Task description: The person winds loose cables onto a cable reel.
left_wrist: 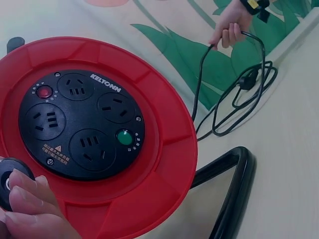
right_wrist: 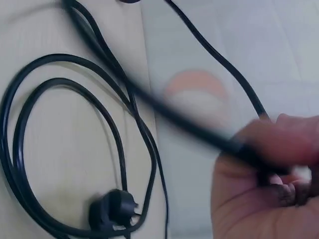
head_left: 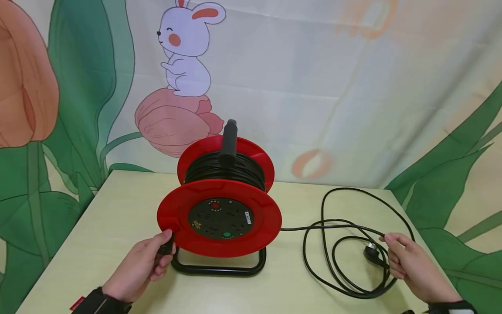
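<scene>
A red and black cable reel (head_left: 219,244) stands on its black tube frame, with black cable (head_left: 208,168) wound round its drum. My left hand (head_left: 143,261) grips the small black crank knob (left_wrist: 15,174) low on the reel's left side. At the right, my right hand (head_left: 412,261) pinches the black cable (head_left: 337,226), which runs from the drum to the fingers. Beneath that hand, loose coils lie on the table with the black plug (head_left: 371,254) among them. Sockets, a red button and a green button show on the reel's face in the left wrist view.
The pale table (head_left: 94,244) carries the reel at its middle and the loose cable at its right. Behind it hangs a printed cloth (head_left: 298,87) with a rabbit and flowers. The reel's black carrying handle (head_left: 228,144) sticks up at the top.
</scene>
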### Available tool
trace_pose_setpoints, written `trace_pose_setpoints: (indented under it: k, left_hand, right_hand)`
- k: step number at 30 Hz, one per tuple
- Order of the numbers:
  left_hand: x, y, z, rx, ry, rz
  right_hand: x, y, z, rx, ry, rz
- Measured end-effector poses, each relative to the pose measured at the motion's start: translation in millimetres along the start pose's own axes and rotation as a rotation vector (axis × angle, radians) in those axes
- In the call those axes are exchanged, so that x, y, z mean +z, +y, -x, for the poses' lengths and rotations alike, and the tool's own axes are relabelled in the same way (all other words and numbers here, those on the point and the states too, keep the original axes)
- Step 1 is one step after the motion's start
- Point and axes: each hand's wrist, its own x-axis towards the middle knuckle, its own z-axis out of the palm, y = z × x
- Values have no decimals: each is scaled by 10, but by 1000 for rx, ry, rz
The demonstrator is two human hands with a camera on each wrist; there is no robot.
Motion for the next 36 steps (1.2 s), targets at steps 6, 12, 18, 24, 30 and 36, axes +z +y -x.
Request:
trace_pose_setpoints:
  k: [6,12,18,24,30,36]
  left_hand:
    - [-5,74,7,42,2,4]
    - [3,202,60,133,4,-37]
    - [53,346,120,214,24,-59]
    - [145,466,168,313,-11,-94]
    - [228,582,202,380,-50,-151]
    - [340,703,194,447,-62,-231]
  right_hand:
    - [25,0,-27,-43,85,145]
    - [155,13,-104,-129,190,529]
    - [331,-38,-125,-200,166,576]
    - [459,-24,-193,-216,153,556]
    - [545,7,-255,-222,153,551]
    - [648,-11,-251,-257,145,555]
